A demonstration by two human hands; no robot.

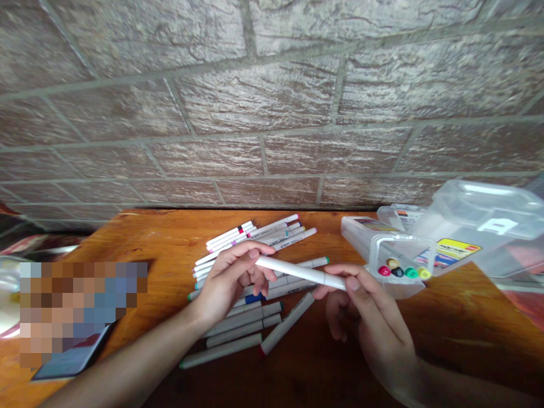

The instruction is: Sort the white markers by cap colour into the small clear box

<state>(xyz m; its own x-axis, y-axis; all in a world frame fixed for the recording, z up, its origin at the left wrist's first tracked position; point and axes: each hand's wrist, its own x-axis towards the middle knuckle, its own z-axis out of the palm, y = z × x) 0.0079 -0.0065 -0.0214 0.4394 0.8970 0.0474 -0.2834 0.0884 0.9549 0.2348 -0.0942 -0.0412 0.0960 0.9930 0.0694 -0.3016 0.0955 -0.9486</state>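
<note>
A white marker (293, 269) is held level above the table between both hands. My left hand (232, 277) pinches its left end with thumb and fingers. At the other end, my right hand (374, 306) grips the marker past a thin seam line. Beneath and behind my hands lie several white markers (238, 331) with coloured end tips, spread in loose rows; my left hand hides part of them. One marker (287, 326) with a red tip lies slanted, apart from the rows. The colour of the held marker's ends is covered by my fingers.
Right of my hands lies a clear plastic case (361, 241) with several coloured marker ends showing. Behind it stands a larger clear box (488, 226) with a yellow label. A phone-like device (70, 362), partly blurred out, rests at left. A brick-patterned wall (263, 113) borders the wooden table (140, 238).
</note>
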